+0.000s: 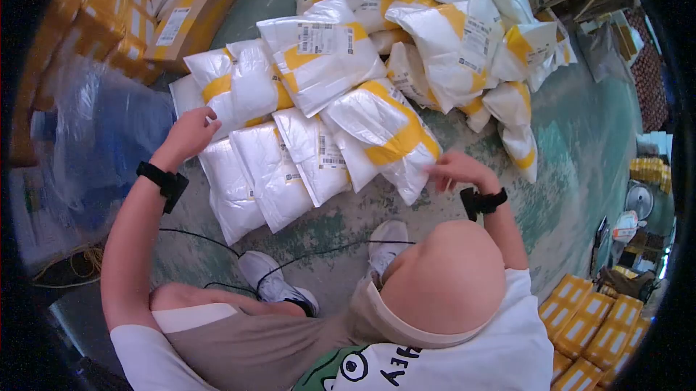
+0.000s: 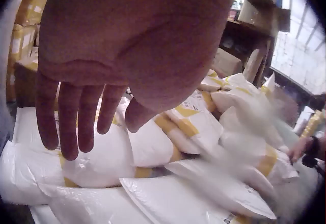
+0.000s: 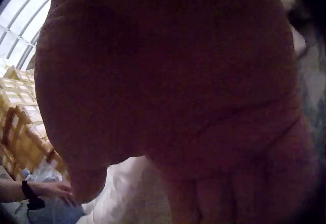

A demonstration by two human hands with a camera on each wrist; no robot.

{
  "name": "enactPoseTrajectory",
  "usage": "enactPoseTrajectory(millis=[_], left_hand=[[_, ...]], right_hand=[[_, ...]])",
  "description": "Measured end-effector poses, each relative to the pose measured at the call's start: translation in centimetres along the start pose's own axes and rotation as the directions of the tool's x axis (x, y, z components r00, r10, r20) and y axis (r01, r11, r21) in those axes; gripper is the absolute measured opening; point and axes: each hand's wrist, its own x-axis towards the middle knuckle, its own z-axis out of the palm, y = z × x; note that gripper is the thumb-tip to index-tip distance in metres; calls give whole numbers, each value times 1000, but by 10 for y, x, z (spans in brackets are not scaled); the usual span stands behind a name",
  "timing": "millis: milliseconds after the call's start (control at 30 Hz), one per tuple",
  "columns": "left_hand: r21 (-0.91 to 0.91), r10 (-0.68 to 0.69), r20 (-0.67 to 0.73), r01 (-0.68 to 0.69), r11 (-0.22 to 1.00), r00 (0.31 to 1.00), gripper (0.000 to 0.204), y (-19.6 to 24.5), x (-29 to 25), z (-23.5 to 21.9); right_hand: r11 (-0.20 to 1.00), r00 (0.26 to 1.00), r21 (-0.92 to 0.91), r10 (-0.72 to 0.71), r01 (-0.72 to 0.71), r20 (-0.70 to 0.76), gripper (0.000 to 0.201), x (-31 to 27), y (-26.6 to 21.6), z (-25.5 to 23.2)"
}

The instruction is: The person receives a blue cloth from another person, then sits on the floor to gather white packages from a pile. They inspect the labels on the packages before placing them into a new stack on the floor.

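White plastic mailing bags with yellow tape lie in rows on the floor in the head view. My left hand (image 1: 192, 133) is over the left end of the rows, beside a taped mailing bag (image 1: 243, 79). In the left wrist view its fingers (image 2: 69, 117) hang down loosely with nothing in them, above the white bags. On the other side, my right hand (image 1: 462, 170) is at the lower right corner of a bag with a broad yellow band (image 1: 384, 126), fingertips close to its edge. The right wrist view is dark; the palm covers most of it, with white plastic (image 3: 125, 188) behind the thumb.
More mailing bags (image 1: 453, 43) are heaped at the back. Taped cartons (image 1: 196, 10) and a clear-wrapped blue item (image 1: 101, 130) stand at the left. A black cable (image 1: 326, 249) crosses the floor by my shoes (image 1: 272, 278). Yellow-taped parcels (image 1: 594, 318) are stacked at the lower right.
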Motion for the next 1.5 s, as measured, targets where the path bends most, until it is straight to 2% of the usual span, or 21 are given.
enactPoseTrajectory(millis=[33,100,133,167,200,233,267,333,367,433,533,633,733,900,1067,1133,1167,1233,1300,1367,1500], left_hand=[[-7,35,-2,-35,999,999,30,4,0,2],[10,54,1,-54,998,999,30,13,3,4],[18,53,12,-53,998,999,30,17,5,5],[26,51,19,-51,998,999,29,20,6,5],[30,54,17,-55,998,998,29,24,7,4],[35,61,9,-61,998,998,29,27,7,4],[39,66,2,-66,997,998,29,29,7,4],[29,80,1,-80,996,997,29,27,9,8],[17,90,-1,-90,996,996,28,24,10,9],[8,89,1,-89,996,996,28,24,12,10],[15,81,18,-81,997,997,28,22,17,16],[37,64,30,-65,997,997,28,22,18,19],[57,57,47,-60,997,997,28,22,21,18],[46,4,43,-6,999,999,29,14,17,7],[76,-91,-41,94,993,995,31,-37,15,4],[53,-138,-66,142,989,988,34,-57,13,-3],[31,-171,-83,174,984,982,37,-66,13,-6],[26,-207,-94,210,977,974,41,-84,15,-9],[24,-235,-108,239,971,966,44,-91,16,-16],[-265,-426,42,422,867,904,51,-87,19,-29],[-420,-508,-28,451,788,861,52,-114,59,-29]], right_hand=[[1000,1000,9,-1,1,-4,59,6,13,-8],[986,920,-159,-22,-43,-390,62,18,24,-20],[939,867,-293,10,-179,-499,60,8,5,-20],[941,864,-287,10,-179,-504,60,21,14,-13],[941,696,-337,-255,20,-671,62,48,34,-1],[883,431,-428,-468,192,-772,67,70,50,10],[883,429,-428,-468,193,-773,67,87,57,26],[904,279,-354,-413,240,-867,81,113,51,50],[899,275,-361,-423,249,-863,81,118,47,48],[924,423,-117,-276,364,-863,82,115,32,49],[886,507,-3,-268,463,-819,85,103,2,52],[946,448,-136,-262,293,-855,92,106,-15,67],[955,411,-136,-238,263,-880,99,118,-13,65],[933,456,-145,-292,329,-841,97,116,0,54],[883,471,-272,-439,382,-765,89,104,7,45],[880,621,-343,-474,328,-624,80,60,-28,35],[876,624,-347,-483,335,-615,80,48,-42,33],[906,751,-424,-269,-16,-603,74,31,-63,30],[891,741,-452,-323,29,-589,75,35,-73,27],[776,635,-614,-549,145,-544,78,45,-80,23],[725,558,-625,-658,289,-505,85,87,-79,21]])
